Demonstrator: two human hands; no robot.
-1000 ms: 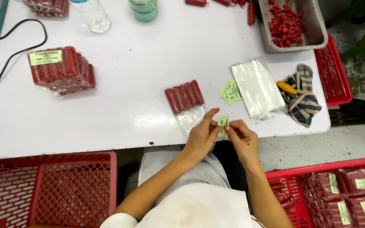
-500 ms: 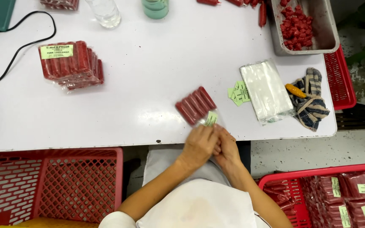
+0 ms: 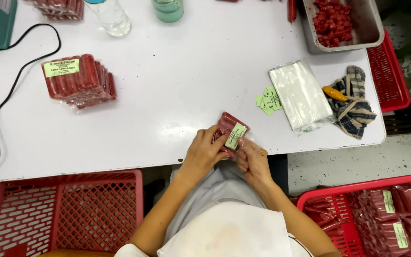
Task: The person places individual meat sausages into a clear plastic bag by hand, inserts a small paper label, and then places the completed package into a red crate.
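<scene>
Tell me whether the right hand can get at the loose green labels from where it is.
Probably yes. The right hand grips the sausage pack near the table edge, and the green labels lie just beyond on bare white table, nothing between. It would have to release the pack first.

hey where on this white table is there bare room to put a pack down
Widest bare patch: mid-table, between the stack of sausage packs and the pile of clear bags. Crowded: the right end with the striped cloth, green labels and metal tray.
</scene>
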